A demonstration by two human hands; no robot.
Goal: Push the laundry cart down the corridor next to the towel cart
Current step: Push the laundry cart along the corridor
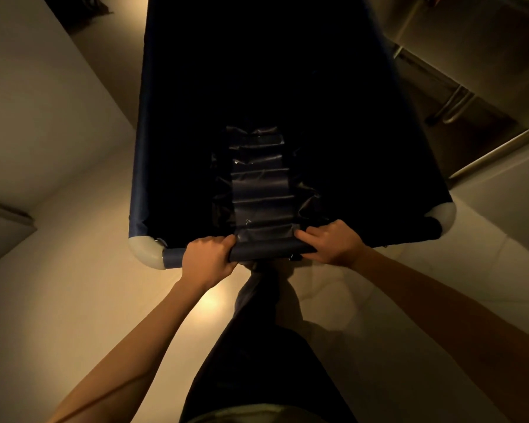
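The laundry cart (141, 148) is a deep bin of dark blue fabric with pale rounded corner caps, and it fills the middle of the head view. Its inside is dark, with creased fabric lying against the near wall. My left hand (206, 257) grips the near rim bar left of centre. My right hand (330, 244) grips the same bar right of centre. Both arms reach forward from the bottom of the view. No towel cart is in view.
A pale wall (43, 117) runs along the left of the cart. On the right stands a metal rack or counter with tubes (458, 102) close to the cart's side. The glossy floor (104, 300) shows below my arms.
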